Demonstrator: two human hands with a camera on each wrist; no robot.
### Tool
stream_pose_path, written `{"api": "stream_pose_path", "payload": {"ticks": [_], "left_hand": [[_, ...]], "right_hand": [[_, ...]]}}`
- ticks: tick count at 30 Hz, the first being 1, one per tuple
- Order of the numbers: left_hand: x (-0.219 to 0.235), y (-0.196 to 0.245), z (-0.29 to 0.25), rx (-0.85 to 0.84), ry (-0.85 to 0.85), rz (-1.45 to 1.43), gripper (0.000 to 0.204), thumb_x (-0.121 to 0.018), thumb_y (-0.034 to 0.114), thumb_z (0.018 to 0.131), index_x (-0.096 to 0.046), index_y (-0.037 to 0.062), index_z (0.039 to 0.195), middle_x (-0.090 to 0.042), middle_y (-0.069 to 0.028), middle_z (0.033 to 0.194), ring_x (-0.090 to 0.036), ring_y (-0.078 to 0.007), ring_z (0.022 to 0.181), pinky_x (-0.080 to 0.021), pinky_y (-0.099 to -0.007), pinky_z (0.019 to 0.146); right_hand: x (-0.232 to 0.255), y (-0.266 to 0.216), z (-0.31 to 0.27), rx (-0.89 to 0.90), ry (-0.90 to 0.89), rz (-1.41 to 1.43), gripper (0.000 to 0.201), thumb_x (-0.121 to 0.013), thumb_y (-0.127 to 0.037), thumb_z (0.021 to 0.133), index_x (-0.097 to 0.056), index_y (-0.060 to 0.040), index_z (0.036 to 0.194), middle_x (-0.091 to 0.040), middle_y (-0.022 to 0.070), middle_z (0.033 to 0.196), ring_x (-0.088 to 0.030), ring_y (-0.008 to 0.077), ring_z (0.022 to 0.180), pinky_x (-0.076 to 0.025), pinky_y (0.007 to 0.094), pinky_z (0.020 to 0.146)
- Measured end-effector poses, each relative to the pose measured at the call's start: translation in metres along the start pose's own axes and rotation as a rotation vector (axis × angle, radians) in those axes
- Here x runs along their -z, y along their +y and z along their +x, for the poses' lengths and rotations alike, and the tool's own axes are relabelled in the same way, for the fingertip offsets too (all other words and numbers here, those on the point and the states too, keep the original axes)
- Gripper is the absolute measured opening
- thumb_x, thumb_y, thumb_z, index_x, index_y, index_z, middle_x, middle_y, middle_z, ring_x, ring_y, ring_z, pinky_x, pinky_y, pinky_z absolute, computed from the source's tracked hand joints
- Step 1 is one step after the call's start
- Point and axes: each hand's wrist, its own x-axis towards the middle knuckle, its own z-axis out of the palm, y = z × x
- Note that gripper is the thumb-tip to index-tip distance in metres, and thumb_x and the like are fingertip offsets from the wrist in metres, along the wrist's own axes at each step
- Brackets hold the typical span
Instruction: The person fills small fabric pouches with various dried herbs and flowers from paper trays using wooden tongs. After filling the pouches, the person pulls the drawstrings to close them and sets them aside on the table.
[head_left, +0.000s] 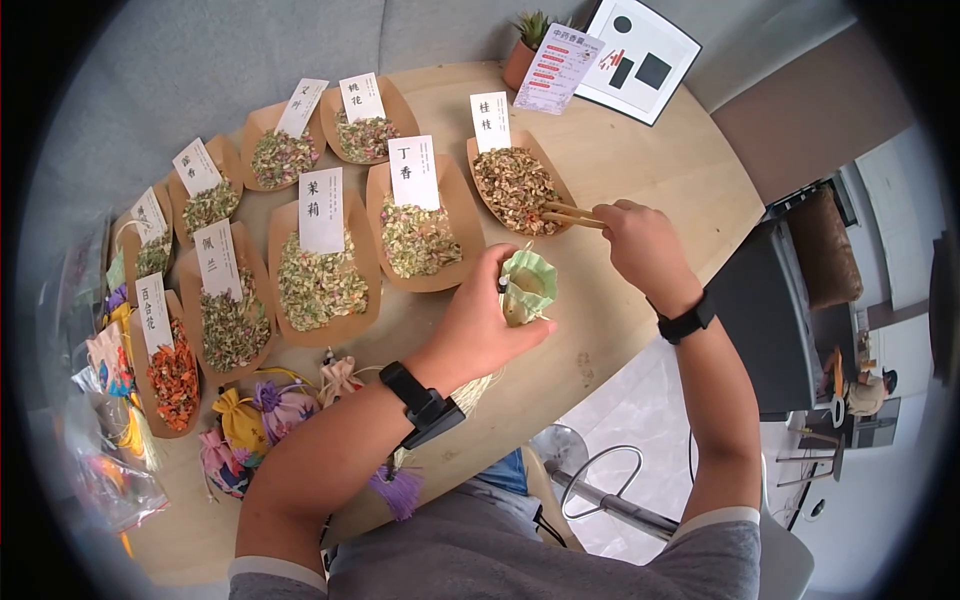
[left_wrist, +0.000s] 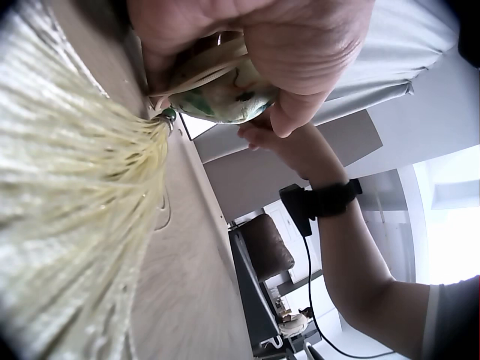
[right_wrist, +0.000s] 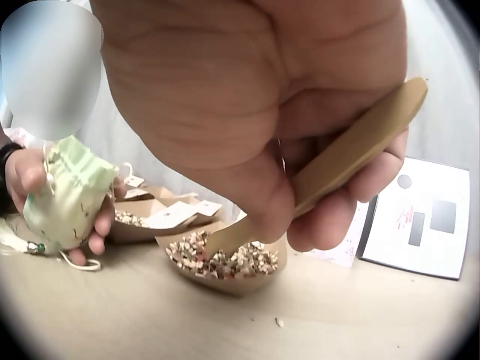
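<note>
My left hand (head_left: 478,325) grips a pale green drawstring pouch (head_left: 529,285) with its mouth spread toward the head camera. A cream tassel (left_wrist: 82,195) hangs from the pouch in the left wrist view. With my right hand (head_left: 640,250) I hold wooden tongs (head_left: 575,214). Their tips reach into chopped brown dried herbs (right_wrist: 225,259) in a kraft paper tray (head_left: 560,190) at the back right. A white label card (head_left: 490,122) stands in that tray. The pouch is just in front of this tray, to the left of my right hand.
Several more labelled paper trays (head_left: 285,318) of dried flowers and herbs fill the table's left. Colourful sachets (head_left: 285,405) and a plastic bag (head_left: 120,490) lie at the near left. A potted plant (head_left: 525,55), a printed card (head_left: 560,68) and a framed picture (head_left: 655,72) stand at the back.
</note>
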Motion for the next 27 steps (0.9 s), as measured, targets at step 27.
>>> {"api": "stream_pose_path", "payload": {"ticks": [27], "left_hand": [[0.001, 0.002, 0.000, 0.009, -0.005, 0.003, 0.084, -0.085, 0.020, 0.078, -0.034, -0.0006, 0.141, -0.055, -0.0149, 0.128, -0.057, -0.0207, 0.118, -0.048, -0.0359, 0.101]], "right_hand": [[0.068, -0.034, -0.036, 0.035, 0.063, 0.352, 0.024, -0.067, 0.003, 0.081, -0.070, 0.0008, 0.104, -0.067, 0.0185, 0.087, -0.065, 0.0378, 0.081, -0.052, 0.0428, 0.073]]}}
